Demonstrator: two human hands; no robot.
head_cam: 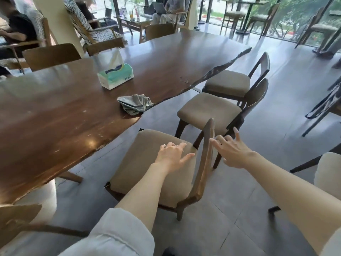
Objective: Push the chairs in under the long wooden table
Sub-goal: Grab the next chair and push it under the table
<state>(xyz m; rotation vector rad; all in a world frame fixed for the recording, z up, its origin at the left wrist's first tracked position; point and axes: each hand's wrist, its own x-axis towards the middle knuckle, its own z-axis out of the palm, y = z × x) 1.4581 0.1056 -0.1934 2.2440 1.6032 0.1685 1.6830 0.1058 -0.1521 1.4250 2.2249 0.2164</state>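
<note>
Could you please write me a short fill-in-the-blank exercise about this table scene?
1. The crumpled grey ____ lies near the edge of the long wooden table.
2. The tissue box stands ____ the table.
3. Both the left hand and the right hand are ____, gripping nothing.
4. The nearest chair has a ____ seat cushion.

Missing words: cloth; on; open; beige

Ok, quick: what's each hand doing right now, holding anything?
Left hand: open, fingers spread over the nearest chair seat, holding nothing.
Right hand: open, fingers reaching at its backrest, not gripping.
</note>
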